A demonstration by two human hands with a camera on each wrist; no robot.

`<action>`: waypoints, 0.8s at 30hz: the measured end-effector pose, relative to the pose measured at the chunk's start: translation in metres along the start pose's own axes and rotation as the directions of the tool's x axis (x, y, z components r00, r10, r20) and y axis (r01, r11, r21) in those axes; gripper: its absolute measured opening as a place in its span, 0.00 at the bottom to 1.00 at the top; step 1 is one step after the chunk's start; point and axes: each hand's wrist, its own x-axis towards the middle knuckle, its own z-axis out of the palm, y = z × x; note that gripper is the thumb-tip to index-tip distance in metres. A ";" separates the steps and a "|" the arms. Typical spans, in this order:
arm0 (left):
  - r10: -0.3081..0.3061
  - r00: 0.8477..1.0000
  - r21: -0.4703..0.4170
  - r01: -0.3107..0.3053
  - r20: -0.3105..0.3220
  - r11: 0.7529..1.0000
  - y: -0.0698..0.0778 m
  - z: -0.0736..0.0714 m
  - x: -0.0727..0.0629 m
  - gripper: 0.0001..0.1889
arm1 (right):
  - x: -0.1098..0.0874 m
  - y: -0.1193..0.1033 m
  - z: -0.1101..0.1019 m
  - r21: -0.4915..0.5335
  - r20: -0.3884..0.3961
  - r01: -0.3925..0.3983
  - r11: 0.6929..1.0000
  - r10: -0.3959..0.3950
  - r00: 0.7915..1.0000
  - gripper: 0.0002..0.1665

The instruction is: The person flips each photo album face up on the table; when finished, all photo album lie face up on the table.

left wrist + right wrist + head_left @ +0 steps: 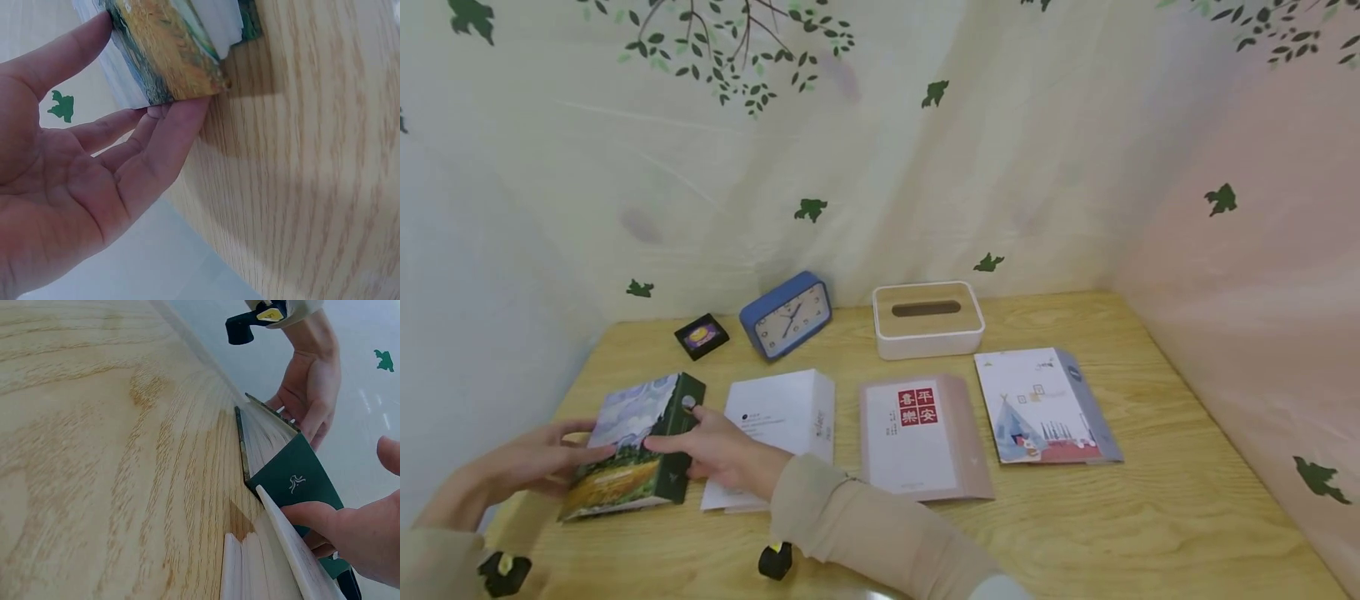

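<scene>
A thick book with a painted landscape cover and dark green spine lies tilted at the left of the table. My left hand holds its left side, thumb over the cover; in the left wrist view the fingers of the left hand reach under the cover's edge. At the spine side, my right hand grips it with the thumb on the cover. The right wrist view shows the green spine against the fingers of that hand. A white book lies beside it, partly hidden behind the right hand.
Farther right lie a pinkish book with red characters and a white book with a tent picture. Along the back stand a small black-framed item, a blue alarm clock and a white tissue box with a wooden top.
</scene>
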 end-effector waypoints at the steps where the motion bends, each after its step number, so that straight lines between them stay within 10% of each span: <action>1: -0.011 1.000 0.002 0.011 -0.006 1.000 -0.001 0.000 -0.001 0.50 | -0.001 0.000 0.001 0.002 0.001 -0.003 1.000 0.003 1.000 0.45; 24: -0.051 0.997 -0.043 0.049 -0.054 0.998 0.009 0.001 -0.003 0.52 | -0.001 0.000 -0.001 0.040 0.013 -0.023 0.999 0.023 1.000 0.43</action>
